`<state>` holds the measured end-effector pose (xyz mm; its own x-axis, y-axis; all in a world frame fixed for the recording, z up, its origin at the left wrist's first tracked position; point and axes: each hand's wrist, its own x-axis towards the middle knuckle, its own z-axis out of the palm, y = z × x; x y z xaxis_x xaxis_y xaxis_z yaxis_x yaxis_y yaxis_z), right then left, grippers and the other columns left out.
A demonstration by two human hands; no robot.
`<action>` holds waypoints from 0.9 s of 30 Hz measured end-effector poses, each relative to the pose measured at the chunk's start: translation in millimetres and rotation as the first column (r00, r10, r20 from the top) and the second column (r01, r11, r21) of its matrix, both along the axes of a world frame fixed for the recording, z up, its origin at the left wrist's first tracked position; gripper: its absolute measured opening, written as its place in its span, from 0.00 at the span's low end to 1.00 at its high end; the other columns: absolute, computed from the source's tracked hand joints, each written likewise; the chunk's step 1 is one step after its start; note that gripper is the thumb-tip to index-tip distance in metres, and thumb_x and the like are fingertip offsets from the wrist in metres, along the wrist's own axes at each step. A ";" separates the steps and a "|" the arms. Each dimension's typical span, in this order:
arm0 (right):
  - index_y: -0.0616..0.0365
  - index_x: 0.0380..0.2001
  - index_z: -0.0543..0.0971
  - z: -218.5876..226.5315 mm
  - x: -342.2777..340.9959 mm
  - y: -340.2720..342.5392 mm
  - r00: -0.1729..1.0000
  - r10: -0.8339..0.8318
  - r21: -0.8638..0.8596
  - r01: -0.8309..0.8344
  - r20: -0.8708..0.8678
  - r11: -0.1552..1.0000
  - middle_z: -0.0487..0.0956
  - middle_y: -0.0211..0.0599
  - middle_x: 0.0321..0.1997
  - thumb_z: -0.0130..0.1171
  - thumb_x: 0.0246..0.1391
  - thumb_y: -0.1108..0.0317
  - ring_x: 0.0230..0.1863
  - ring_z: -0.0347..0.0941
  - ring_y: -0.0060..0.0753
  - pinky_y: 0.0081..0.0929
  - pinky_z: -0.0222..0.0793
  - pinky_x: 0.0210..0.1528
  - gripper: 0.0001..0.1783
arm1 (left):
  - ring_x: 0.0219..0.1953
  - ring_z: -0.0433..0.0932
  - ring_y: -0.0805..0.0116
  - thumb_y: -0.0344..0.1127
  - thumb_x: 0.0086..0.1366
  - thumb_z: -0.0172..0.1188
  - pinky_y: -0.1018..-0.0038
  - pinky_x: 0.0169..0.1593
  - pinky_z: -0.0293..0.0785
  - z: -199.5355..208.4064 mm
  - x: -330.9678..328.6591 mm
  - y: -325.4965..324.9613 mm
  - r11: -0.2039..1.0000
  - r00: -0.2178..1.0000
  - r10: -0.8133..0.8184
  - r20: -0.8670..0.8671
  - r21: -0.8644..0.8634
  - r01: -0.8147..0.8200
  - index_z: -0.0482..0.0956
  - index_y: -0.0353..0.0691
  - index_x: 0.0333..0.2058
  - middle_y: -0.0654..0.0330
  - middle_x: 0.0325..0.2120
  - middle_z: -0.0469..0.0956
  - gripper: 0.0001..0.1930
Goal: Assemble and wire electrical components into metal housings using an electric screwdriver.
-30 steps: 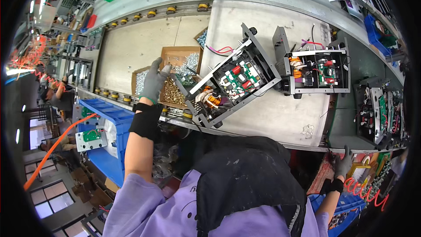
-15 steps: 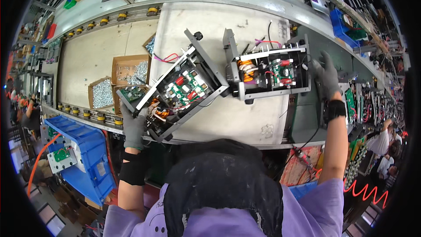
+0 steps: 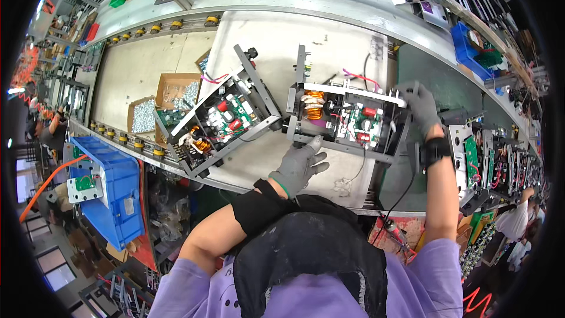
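Note:
Two open metal chassis with circuit boards and copper coils lie on the pale work board. The right-hand chassis point(image 3: 347, 119) sits between my hands. Beside its near edge is my left hand point(image 3: 300, 168), in a grey glove, fingers spread, thumb tip against the frame. At its far right corner, my gloved right hand point(image 3: 419, 106) has bent fingers closed around the end of the frame; the thumb is mostly hidden. Lying at a slant to the left, the other chassis point(image 3: 220, 119) has no hand on it.
Left of the chassis, cardboard boxes point(image 3: 142, 115) hold many small screws. A blue crate point(image 3: 109, 200) stands at the near left. Yellow rollers point(image 3: 156, 28) line the bench track. Right of the work board, a black cable runs down to a red-handled tool point(image 3: 395, 232); more chassis parts point(image 3: 479, 153) stand farther right.
My left hand has left the slanted chassis and come right to the other one's near edge. My right hand has moved in from beside that chassis onto its corner.

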<state>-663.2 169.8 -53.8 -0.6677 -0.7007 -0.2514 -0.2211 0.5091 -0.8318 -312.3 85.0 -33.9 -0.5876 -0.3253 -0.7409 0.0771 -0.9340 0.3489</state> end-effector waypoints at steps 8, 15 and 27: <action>0.62 0.40 0.75 20.0 79.1 107.1 0.903 -0.412 0.067 0.421 -0.123 0.904 0.79 0.37 0.31 0.57 0.49 0.64 0.30 0.73 0.28 0.28 0.69 0.36 0.16 | 0.47 0.71 0.56 0.37 0.63 0.58 0.56 0.51 0.73 -5.5 -0.2 2.3 0.968 0.969 -0.245 0.018 -0.050 0.245 0.68 0.40 0.46 0.56 0.44 0.69 0.15; 0.63 0.47 0.73 53.6 83.5 99.1 0.939 -0.330 0.055 0.336 -0.099 0.940 0.78 0.33 0.38 0.53 0.53 0.73 0.35 0.72 0.21 0.22 0.69 0.36 0.17 | 0.47 0.72 0.59 0.42 0.66 0.53 0.55 0.50 0.72 -5.2 31.6 -35.1 0.943 0.937 -0.331 0.107 0.018 0.331 0.69 0.45 0.50 0.60 0.47 0.71 0.16; 0.62 0.61 0.63 66.4 34.1 15.5 0.995 0.093 -0.374 -0.069 0.046 0.925 0.74 0.35 0.51 0.58 0.50 0.75 0.49 0.69 0.25 0.24 0.64 0.54 0.33 | 0.58 0.65 0.60 0.23 0.56 0.51 0.66 0.57 0.65 1.8 66.8 -31.9 0.899 0.907 -0.404 -0.117 -0.236 0.370 0.50 0.40 0.65 0.54 0.57 0.62 0.37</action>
<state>-629.1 185.4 12.6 -0.5963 -0.8028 -0.0021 -0.1904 0.1439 -0.9711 -245.5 53.2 -32.2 -0.8020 -0.1817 -0.5690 -0.2051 -0.8109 0.5481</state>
